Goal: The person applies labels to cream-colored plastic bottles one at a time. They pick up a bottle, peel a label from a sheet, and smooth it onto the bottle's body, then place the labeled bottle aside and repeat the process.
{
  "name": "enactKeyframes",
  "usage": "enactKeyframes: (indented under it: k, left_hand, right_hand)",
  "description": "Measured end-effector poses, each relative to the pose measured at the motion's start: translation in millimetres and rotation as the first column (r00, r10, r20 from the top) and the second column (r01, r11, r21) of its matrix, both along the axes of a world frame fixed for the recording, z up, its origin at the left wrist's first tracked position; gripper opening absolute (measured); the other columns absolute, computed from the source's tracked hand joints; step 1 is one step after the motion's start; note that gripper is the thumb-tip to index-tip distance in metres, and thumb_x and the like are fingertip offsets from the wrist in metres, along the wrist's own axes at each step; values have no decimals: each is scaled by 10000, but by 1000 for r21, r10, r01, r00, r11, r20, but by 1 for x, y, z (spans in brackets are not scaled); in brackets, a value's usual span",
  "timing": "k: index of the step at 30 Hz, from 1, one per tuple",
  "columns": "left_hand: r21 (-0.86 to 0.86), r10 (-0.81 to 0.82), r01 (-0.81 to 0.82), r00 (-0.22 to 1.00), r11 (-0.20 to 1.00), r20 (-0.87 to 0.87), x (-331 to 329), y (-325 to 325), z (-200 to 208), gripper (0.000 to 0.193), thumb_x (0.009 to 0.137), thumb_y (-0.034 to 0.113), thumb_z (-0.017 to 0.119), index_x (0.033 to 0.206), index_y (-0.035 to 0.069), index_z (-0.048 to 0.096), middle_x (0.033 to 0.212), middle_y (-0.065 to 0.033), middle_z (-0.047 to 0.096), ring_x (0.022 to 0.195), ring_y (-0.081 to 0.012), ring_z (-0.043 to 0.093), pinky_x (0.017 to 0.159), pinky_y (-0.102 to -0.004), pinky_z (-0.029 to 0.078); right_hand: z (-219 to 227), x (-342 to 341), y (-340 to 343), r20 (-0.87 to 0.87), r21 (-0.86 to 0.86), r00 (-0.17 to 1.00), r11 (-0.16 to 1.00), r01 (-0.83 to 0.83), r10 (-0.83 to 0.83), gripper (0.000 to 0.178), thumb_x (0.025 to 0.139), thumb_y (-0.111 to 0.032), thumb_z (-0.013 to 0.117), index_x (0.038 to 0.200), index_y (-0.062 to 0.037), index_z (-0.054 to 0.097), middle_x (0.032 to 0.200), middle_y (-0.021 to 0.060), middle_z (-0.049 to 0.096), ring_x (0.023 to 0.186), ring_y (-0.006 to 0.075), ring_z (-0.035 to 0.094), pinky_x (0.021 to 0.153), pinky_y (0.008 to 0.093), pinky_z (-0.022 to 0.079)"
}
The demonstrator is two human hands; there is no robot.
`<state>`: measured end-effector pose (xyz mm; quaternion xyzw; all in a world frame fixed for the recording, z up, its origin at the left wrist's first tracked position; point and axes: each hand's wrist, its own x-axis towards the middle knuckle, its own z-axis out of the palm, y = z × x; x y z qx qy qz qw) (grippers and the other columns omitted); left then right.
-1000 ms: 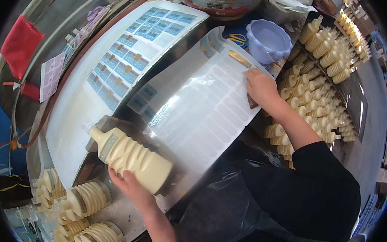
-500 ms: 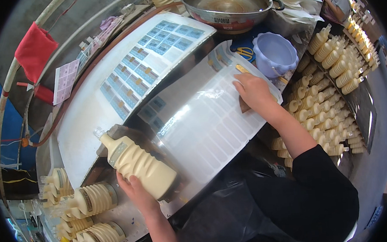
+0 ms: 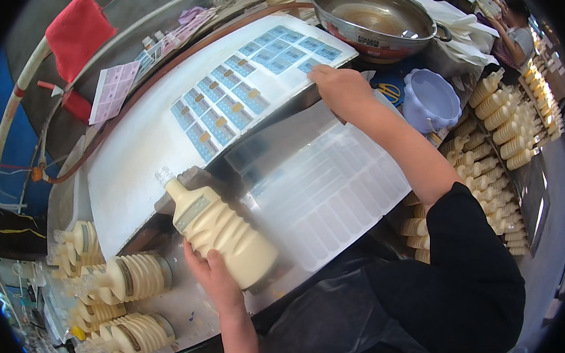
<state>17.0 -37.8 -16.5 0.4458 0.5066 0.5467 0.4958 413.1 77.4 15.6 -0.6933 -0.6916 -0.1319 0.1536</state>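
My left hand (image 3: pixel 214 275) is closed around the side of a cream-coloured ribbed bottle (image 3: pixel 231 240) with a clear neck. The bottle leans with its neck up-left against a dark block (image 3: pixel 196 177), and a label strip shows on its shoulder. My right hand (image 3: pixel 345 92) is at the right edge of a sloping white board (image 3: pixel 129 168), its fingers pressed together over the corner of a blue label (image 3: pixel 309 65). What they pinch is hidden; a bit of something brown shows under the palm. More blue labels (image 3: pixel 215 119) lie in rows on the board.
A translucent sheet (image 3: pixel 324 200) covers the tray beside the bottle. A metal pan (image 3: pixel 373 20), scissors (image 3: pixel 390 93) and a lilac bowl (image 3: pixel 430 102) stand at the far right. Similar bottles lie stacked left (image 3: pixel 141 277) and right (image 3: pixel 488 180). A person (image 3: pixel 517 32) is far right.
My right hand has moved from the translucent sheet up-left to the labels on the white board. The left hand still holds the bottle. The whole view has shifted slightly.
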Motion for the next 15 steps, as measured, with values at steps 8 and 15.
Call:
enactKeyframes:
  k: [8, 15]
  left_hand:
    - [-6, 42, -42, 997, 999, -64, -4, -17, -1, 700, 977, 75, 569, 1594, 38, 240, 1536, -197, 407, 1303, -269, 498, 1123, -406, 401]
    - [-27, 5, -11, 978, 1000, -209, -19, -44, -12, 706, 874, 98, 696, 1512, 17, 405, 1451, -157, 485, 1268, -279, 520, 1104, -413, 423]
  right_hand:
    - [-6, 0, -13, -231, 145, 957, 979, -143, 174, 134, 909, -90, 674, 1018, -22, 713, 937, 110, 746, 770, 207, 709, 677, 318, 556]
    - [27, -130, -84, -894, -173, 440, 839, -515, 86, 145, 924, -139, 722, 957, -1, 753, 902, 52, 769, 781, 87, 655, 717, 268, 533]
